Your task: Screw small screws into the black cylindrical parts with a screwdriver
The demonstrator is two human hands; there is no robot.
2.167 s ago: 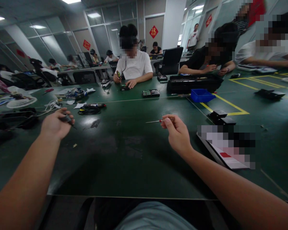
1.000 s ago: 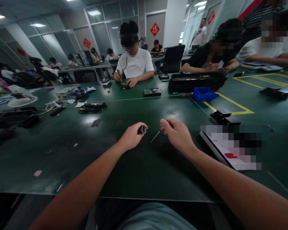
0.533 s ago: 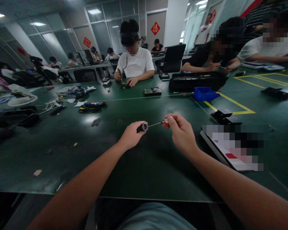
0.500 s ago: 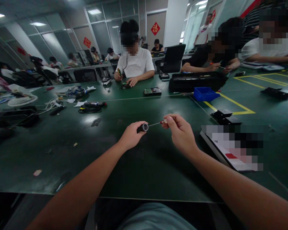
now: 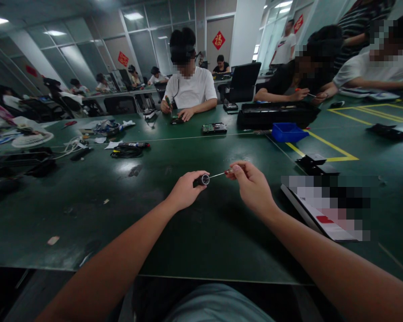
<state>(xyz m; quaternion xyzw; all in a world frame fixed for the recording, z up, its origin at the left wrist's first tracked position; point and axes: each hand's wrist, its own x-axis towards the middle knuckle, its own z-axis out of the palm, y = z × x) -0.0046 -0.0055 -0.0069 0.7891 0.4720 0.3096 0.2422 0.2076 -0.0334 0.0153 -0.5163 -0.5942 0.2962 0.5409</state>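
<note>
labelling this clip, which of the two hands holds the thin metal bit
The right hand: it pinches the thin bit by its red-banded end, whereas the left hand grips a dark handle with a silver rim.

Left hand (image 5: 184, 192) grips black handle (image 5: 201, 180); right hand (image 5: 251, 188) pinches thin screwdriver bit (image 5: 218, 174), tip at handle socket, above green table (image 5: 121, 201).

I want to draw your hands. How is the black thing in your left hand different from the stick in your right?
The black piece is short and thick; the stick is long and thin. The black piece is dark with a silver ring; the stick is shiny metal with a red bit. The left hand wraps its piece; the right hand pinches the stick. Both hover over the green table, end to end.
</note>
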